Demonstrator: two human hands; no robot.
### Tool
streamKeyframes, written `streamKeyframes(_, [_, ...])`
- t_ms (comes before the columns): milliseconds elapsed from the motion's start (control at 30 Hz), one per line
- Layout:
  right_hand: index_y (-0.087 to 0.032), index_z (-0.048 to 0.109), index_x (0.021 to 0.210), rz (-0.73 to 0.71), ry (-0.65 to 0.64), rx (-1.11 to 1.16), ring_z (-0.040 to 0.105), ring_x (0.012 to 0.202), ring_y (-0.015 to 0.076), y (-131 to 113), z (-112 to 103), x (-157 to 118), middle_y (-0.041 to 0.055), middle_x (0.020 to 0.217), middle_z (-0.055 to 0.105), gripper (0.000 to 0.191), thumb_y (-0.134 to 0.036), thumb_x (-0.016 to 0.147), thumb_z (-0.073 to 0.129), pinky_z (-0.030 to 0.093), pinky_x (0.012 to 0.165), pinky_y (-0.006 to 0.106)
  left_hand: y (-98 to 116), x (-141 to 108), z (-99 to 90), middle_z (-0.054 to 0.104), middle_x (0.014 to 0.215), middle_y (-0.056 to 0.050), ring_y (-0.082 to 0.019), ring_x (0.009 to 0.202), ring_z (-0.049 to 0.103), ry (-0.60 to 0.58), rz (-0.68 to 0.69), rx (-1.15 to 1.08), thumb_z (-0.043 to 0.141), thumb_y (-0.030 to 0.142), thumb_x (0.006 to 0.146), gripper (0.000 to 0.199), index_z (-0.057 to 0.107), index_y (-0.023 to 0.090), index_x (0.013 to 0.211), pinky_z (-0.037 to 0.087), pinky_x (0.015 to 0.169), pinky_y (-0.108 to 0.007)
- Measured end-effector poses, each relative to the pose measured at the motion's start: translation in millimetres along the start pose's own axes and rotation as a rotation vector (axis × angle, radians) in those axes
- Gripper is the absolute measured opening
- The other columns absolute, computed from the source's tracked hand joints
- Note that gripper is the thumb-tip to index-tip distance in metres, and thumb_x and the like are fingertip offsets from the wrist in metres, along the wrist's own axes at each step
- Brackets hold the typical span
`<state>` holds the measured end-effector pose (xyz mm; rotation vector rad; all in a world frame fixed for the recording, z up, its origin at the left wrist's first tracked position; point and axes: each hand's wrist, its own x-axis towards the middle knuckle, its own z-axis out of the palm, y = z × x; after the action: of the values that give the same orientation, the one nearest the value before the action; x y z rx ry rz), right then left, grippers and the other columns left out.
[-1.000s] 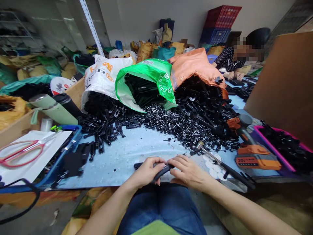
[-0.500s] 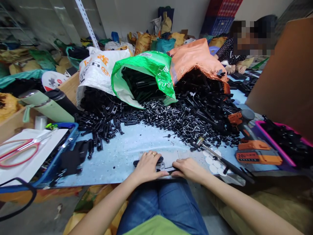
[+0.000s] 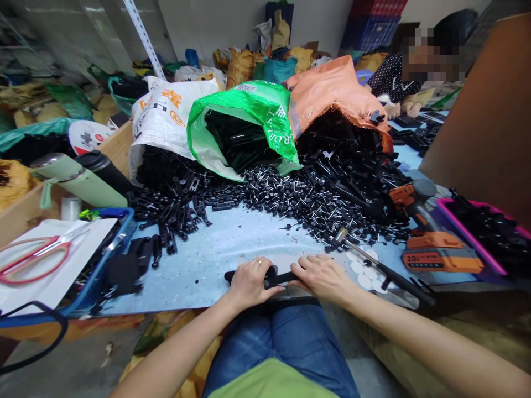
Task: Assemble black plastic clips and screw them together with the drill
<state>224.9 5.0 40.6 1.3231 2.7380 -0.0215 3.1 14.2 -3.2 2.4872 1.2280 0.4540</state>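
My left hand is closed over a long black plastic part near the table's front edge, its thumb pointing right. The fingers of my right hand grip the right end of that same part. Part of the piece is hidden under both hands. Just beyond lies a heap of small black pieces with metal pins. To the right, a hammer with a black handle rests beside several white discs.
A white sack, a green sack and an orange sack spill black parts onto the blue table. An orange cordless drill lies right; red-handled scissors lie left. A co-worker sits at the far right.
The black part between my hands has turned, showing a plain dark side instead of its pale slotted face. My right hand has shifted slightly, with more curled fingers.
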Motion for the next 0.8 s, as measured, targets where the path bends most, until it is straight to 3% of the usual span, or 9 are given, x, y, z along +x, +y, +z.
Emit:
streamKeyframes(133, [-0.019, 0.058, 0.088, -0.011, -0.067, 0.143, 0.056, 0.075, 0.0193, 26.2, 14.0, 5.8, 0.006, 0.081, 0.061, 0.039, -0.054, 0.088, 0.04, 0.034, 0.066, 0.029, 1.8, 25.3, -2.2, 0.058, 0.099, -0.008, -0.025, 0.094, 0.054, -0.106, 0.014, -0.042, 0.053, 0.063, 0.072, 0.056, 0.05, 0.019, 0.106, 0.043, 0.078, -0.035])
streamKeyframes(233, [-0.018, 0.059, 0.093, 0.053, -0.006, 0.151, 0.054, 0.084, 0.0194, 51.2, 21.2, 25.7, 0.007, 0.088, 0.061, 0.031, -0.041, 0.092, 0.038, 0.035, 0.072, 0.029, 4.8, 78.3, 0.8, 0.055, 0.111, -0.011, -0.025, 0.105, 0.05, -0.028, -0.017, -0.094, 0.043, 0.041, 0.087, 0.037, 0.048, 0.018, 0.116, 0.04, 0.087, -0.038])
streamKeyframes(333, [-0.016, 0.058, 0.098, 0.189, 0.084, -0.015, 0.049, 0.095, 0.0229, 69.1, 21.9, 57.0, 0.0115, 0.098, 0.059, 0.023, -0.019, 0.092, 0.037, 0.034, 0.077, 0.033, 7.0, 133.4, 3.6, 0.059, 0.1, -0.013, -0.026, 0.1, 0.054, 0.019, -0.087, -0.123, 0.048, 0.017, 0.083, 0.022, 0.058, 0.012, 0.101, 0.042, 0.086, -0.038])
streamKeyframes(400, [-0.014, 0.059, 0.094, 0.202, 0.078, -0.07, 0.049, 0.097, 0.0245, 75.9, 21.3, 74.5, 0.013, 0.096, 0.06, 0.022, -0.012, 0.088, 0.038, 0.033, 0.08, 0.035, 3.9, 148.1, 1.2, 0.06, 0.093, -0.014, -0.025, 0.094, 0.057, 0.043, -0.111, -0.147, 0.049, 0.01, 0.079, 0.016, 0.062, 0.01, 0.088, 0.044, 0.084, -0.036])
streamKeyframes(467, [-0.014, 0.059, 0.091, 0.195, 0.069, -0.068, 0.05, 0.095, 0.024, 79.5, 21.7, 82.7, 0.013, 0.093, 0.06, 0.021, -0.01, 0.087, 0.039, 0.034, 0.08, 0.035, -5.7, 135.5, -4.4, 0.06, 0.095, -0.013, -0.023, 0.093, 0.059, 0.093, -0.148, -0.159, 0.046, 0.008, 0.079, 0.02, 0.062, 0.009, 0.09, 0.046, 0.084, -0.035])
streamKeyframes(567, [-0.014, 0.056, 0.102, 0.219, 0.118, 0.067, 0.053, 0.088, 0.0195, 78.3, 25.3, 77.4, 0.0111, 0.1, 0.057, 0.021, -0.014, 0.087, 0.041, 0.038, 0.076, 0.031, -28.1, 75.3, -13.7, 0.056, 0.106, -0.012, -0.017, 0.094, 0.06, 0.237, -0.237, -0.261, 0.034, 0.012, 0.087, 0.03, 0.053, 0.011, 0.11, 0.048, 0.083, -0.03])
streamKeyframes(667, [-0.016, 0.056, 0.099, 0.205, 0.17, 0.45, 0.056, 0.078, 0.0152, 67.8, 27.7, 63.3, 0.0067, 0.095, 0.058, 0.018, -0.025, 0.085, 0.051, 0.043, 0.069, 0.026, -44.2, 5.4, -15.7, 0.055, 0.101, -0.007, -0.016, 0.084, 0.065, 0.516, -0.402, -0.775, 0.045, 0.027, 0.086, 0.023, 0.057, 0.013, 0.1, 0.052, 0.076, -0.027])
streamKeyframes(733, [-0.017, 0.059, 0.091, 0.153, 0.161, 0.674, 0.057, 0.077, 0.0149, 57.4, 24.9, 55.4, 0.005, 0.089, 0.059, 0.016, -0.03, 0.082, 0.056, 0.044, 0.068, 0.026, -46.8, -26.3, -12.2, 0.055, 0.098, -0.006, -0.016, 0.083, 0.065, 0.588, -0.452, -0.898, 0.053, 0.03, 0.082, 0.021, 0.06, 0.013, 0.094, 0.052, 0.078, -0.029])
streamKeyframes(800, [-0.018, 0.062, 0.089, 0.123, 0.124, 0.806, 0.058, 0.077, 0.0152, 47.1, 18.0, 49.8, 0.0045, 0.087, 0.062, 0.018, -0.033, 0.081, 0.057, 0.045, 0.068, 0.026, -45.4, -42.2, -8.7, 0.056, 0.097, -0.006, -0.016, 0.085, 0.064, 0.639, -0.458, -0.86, 0.055, 0.028, 0.081, 0.019, 0.062, 0.014, 0.092, 0.052, 0.079, -0.03])
